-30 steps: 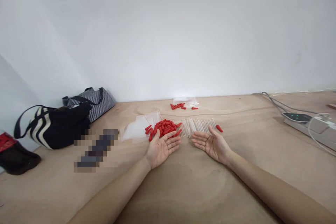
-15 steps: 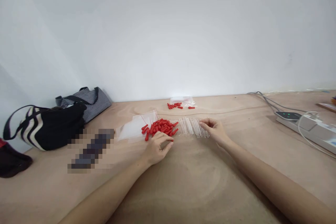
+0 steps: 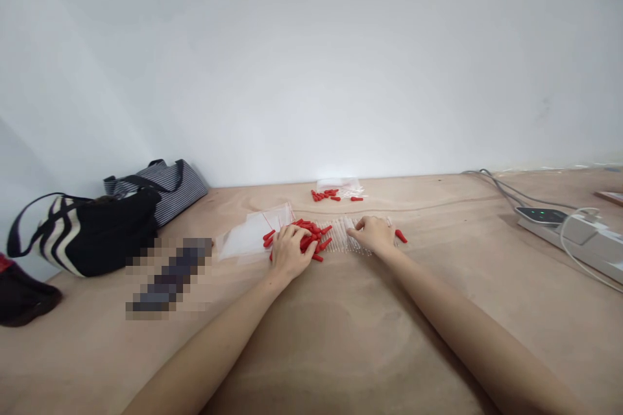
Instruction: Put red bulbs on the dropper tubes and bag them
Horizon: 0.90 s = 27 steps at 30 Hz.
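A heap of red rubber bulbs (image 3: 307,243) lies in the middle of the table. My left hand (image 3: 291,249) rests on it, fingers curved over the bulbs and thumb apart from them. Right of the heap is a row of thin clear tubes (image 3: 335,237), laid side by side. My right hand (image 3: 374,233) reaches over the row's right part, thumb and forefinger apart at the tubes and the other fingers mostly hidden. Just beyond that hand's right side lies a single red bulb (image 3: 401,235); whether a tube is in it is hidden.
Clear plastic bags (image 3: 248,235) lie left of the heap. Farther back are a smaller group of red bulbs (image 3: 324,195) and another clear bag (image 3: 337,185). A black bag (image 3: 111,233) and a striped bag (image 3: 180,191) stand left; a power strip (image 3: 574,240) with cables lies right.
My left hand has moved up onto the heap. My right hand has shifted left over the tubes, and a red bulb now shows to its right. The fingers of my right hand have parted.
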Available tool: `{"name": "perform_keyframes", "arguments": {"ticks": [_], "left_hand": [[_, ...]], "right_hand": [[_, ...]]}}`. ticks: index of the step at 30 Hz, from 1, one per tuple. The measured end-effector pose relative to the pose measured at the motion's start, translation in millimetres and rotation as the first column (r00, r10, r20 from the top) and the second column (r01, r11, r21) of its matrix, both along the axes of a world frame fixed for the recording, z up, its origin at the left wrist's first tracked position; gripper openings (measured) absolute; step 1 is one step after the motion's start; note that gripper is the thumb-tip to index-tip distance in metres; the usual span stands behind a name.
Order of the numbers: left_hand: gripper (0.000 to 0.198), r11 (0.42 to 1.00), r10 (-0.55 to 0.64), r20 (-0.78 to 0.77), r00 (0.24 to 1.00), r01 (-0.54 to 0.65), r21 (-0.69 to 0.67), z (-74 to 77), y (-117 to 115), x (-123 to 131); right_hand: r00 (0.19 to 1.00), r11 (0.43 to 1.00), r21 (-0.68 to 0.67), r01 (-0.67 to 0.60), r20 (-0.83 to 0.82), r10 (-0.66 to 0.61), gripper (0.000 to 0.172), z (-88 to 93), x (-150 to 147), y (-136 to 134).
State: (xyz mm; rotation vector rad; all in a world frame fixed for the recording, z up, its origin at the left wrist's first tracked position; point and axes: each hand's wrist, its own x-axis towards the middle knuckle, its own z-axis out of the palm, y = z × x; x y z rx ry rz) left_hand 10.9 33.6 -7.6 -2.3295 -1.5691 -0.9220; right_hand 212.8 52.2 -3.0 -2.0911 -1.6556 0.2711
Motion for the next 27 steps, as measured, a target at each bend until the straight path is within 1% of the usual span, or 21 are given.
{"name": "perform_keyframes", "arguments": {"ticks": [3,7,12,19,21,24,27], "left_hand": [[0.013,1.000,-0.010,0.012,1.000,0.010,-0.018,-1.1,0.5,0.6],[0.016,0.999,0.015,0.090,0.996,-0.010,-0.053,-3.0,2.8,-0.4],[0.012,0.997,0.043,0.129,0.991,-0.034,-0.073,-5.6,4.0,-5.3],[0.010,0.995,0.058,0.159,0.986,-0.043,-0.093,-6.5,6.4,-5.7],[0.010,0.995,0.047,0.162,0.986,-0.032,-0.095,-7.1,8.1,-5.6],[0.012,0.996,0.027,0.175,0.984,-0.011,-0.087,-7.0,9.5,-6.2],[0.012,0.998,-0.012,0.195,0.981,0.024,-0.058,-3.6,6.2,-5.7]], "right_hand": [[1.000,1.000,0.015,-0.013,0.012,0.013,0.025,-1.5,-0.6,0.8],[0.999,0.997,0.066,-0.031,0.015,0.030,0.026,-7.0,0.1,3.3],[1.000,0.993,0.117,-0.023,0.008,0.022,0.027,-12.0,-0.1,6.5],[0.999,0.999,0.048,-0.006,-0.050,0.009,0.024,-7.7,-1.0,4.5],[0.997,0.997,0.079,0.001,-0.079,0.005,0.023,-4.8,-1.6,2.1],[0.990,0.984,0.175,0.014,-0.141,0.011,0.024,-1.0,-1.4,-3.4],[0.976,0.965,0.263,-0.019,-0.206,0.075,0.024,-1.9,2.3,-11.2]]}}
